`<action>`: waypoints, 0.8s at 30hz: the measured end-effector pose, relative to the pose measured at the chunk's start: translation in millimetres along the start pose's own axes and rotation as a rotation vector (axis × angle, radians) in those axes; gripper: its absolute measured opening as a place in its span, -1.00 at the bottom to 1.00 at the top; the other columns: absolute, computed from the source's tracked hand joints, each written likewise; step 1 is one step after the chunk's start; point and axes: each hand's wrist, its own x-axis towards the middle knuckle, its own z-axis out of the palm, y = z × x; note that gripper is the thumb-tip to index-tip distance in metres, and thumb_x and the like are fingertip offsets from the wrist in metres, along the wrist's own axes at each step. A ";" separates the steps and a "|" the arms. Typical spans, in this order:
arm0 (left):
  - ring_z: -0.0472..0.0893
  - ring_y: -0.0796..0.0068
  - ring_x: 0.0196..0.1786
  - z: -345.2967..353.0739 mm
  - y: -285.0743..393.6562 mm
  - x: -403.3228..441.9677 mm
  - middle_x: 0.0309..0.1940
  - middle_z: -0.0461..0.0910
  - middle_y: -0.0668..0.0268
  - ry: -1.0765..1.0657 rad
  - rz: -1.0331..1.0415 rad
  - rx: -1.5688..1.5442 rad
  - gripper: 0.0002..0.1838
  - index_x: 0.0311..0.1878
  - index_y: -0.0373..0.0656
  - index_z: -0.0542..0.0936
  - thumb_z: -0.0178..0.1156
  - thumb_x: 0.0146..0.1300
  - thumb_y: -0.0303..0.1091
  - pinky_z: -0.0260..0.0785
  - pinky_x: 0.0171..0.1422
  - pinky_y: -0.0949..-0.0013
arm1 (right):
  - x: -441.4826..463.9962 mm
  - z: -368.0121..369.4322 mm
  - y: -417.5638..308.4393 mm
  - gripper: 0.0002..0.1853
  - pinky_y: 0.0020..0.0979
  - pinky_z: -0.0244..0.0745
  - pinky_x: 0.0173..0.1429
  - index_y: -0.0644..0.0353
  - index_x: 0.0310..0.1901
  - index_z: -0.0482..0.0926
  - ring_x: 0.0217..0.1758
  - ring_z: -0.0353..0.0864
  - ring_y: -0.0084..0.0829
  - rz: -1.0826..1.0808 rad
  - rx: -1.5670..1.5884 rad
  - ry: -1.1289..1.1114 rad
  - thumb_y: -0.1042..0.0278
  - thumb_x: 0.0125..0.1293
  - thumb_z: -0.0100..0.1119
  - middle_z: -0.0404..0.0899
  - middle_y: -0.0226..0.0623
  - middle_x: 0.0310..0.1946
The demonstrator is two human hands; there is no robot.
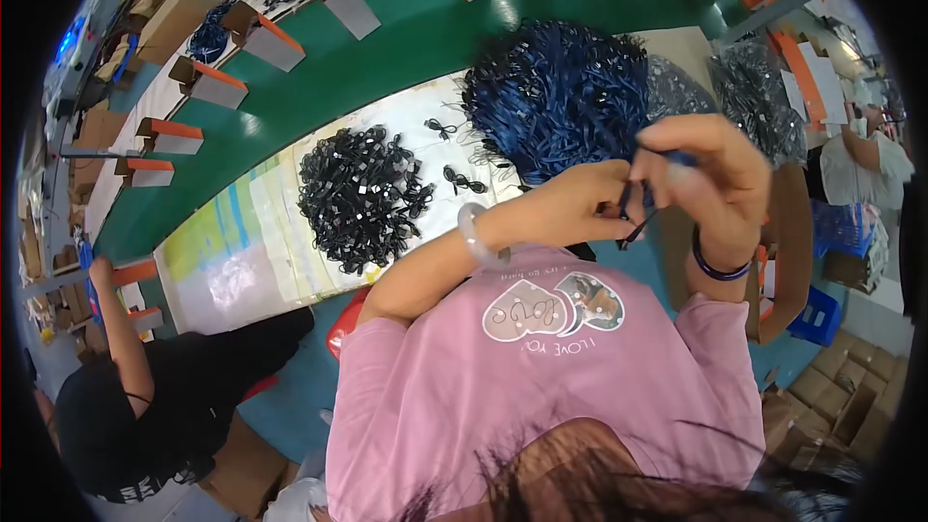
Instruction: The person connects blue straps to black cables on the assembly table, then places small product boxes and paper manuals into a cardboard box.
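Observation:
My left hand (585, 201), with a pale bangle at its wrist, pinches a small dark cable (635, 216) in front of my chest. Just right of it is my right hand (720, 169), fingers curled and slightly blurred around a blue strand (680, 158) that runs towards the left fingers. Behind both hands lies a big heap of dark blue cables (565, 97). A heap of black cables (358, 198) rests on the covered work surface (271, 222) to the left. Between the heaps are small black cable bundles (464, 180).
A green conveyor belt (406, 48) curves past the front, with several orange and white open boxes (274, 43) along it. Clear bags of cables (759, 97) lie at right. A co-worker in black (135, 406) is at left; another person (860, 169) is at far right.

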 end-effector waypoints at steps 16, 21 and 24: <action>0.44 0.64 -0.42 -17.4 15.4 -42.1 -0.19 0.41 0.36 0.335 -0.106 0.020 -0.57 -0.05 -0.21 0.51 0.44 0.01 -0.40 0.36 -0.27 0.55 | 9.0 38.2 30.3 -0.72 -0.64 0.36 -0.29 0.42 0.03 0.50 -0.32 0.46 -0.67 0.197 0.377 -0.156 0.57 0.28 0.07 0.54 -0.35 -0.31; 0.47 0.57 -0.33 -18.4 -11.1 -55.2 -0.22 0.47 0.27 0.313 -0.007 0.153 -0.79 -0.37 -0.30 0.51 0.36 0.11 -0.42 0.35 -0.26 0.49 | 12.7 41.5 30.3 -0.71 -0.62 0.41 -0.35 0.45 0.02 0.49 -0.41 0.46 -0.65 0.130 0.354 -0.082 0.61 0.25 0.10 0.50 -0.34 -0.40; 0.49 0.57 -0.23 -33.3 -13.3 -80.3 -0.21 0.51 0.32 0.399 -0.028 0.069 -0.86 -0.21 -0.26 0.68 0.27 0.22 -0.42 0.33 -0.18 0.52 | 8.5 26.2 46.0 -0.72 -0.56 0.50 -0.36 0.45 -0.02 0.49 -0.38 0.56 -0.52 -0.072 0.406 0.004 0.65 0.22 0.06 0.58 -0.13 -0.30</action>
